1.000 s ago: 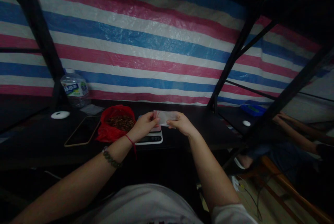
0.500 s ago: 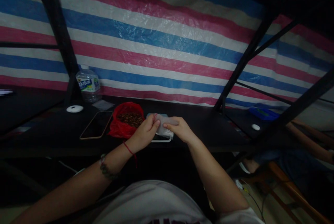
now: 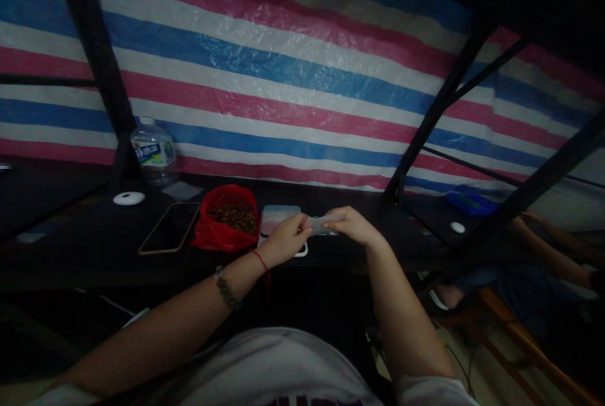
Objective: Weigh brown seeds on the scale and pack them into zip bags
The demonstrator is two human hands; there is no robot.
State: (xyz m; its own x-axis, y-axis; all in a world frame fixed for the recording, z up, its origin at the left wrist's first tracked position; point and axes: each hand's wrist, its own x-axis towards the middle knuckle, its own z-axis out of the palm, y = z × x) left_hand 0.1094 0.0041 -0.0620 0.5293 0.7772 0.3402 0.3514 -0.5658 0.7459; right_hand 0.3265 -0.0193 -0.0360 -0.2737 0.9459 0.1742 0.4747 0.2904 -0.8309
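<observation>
Both hands hold a small clear plastic bag point(image 3: 322, 224) stretched between them above the table. My left hand point(image 3: 289, 239) pinches its left side and partly covers a white-edged scale-like device point(image 3: 278, 214) with a pale top. On the bag's right side, my right hand point(image 3: 352, 224) is closed with the thumb on the plastic. Left of the device, an opened red plastic bag point(image 3: 227, 239) holds a heap of small brown pieces point(image 3: 234, 217), too small to name. A phone point(image 3: 170, 227) lies dark-screened beside the red bag.
A clear plastic bottle point(image 3: 154, 154) stands at the back left near a flat clear packet point(image 3: 183, 190) and a white oval object point(image 3: 128, 198). Black frame posts point(image 3: 428, 122) rise from the table. At right are a blue tray point(image 3: 471, 204) and another person's arms point(image 3: 551, 245).
Both hands have moved right with the plastic bag, which now looks narrower and flatter. More of the pale-topped device is uncovered. The view has shifted slightly.
</observation>
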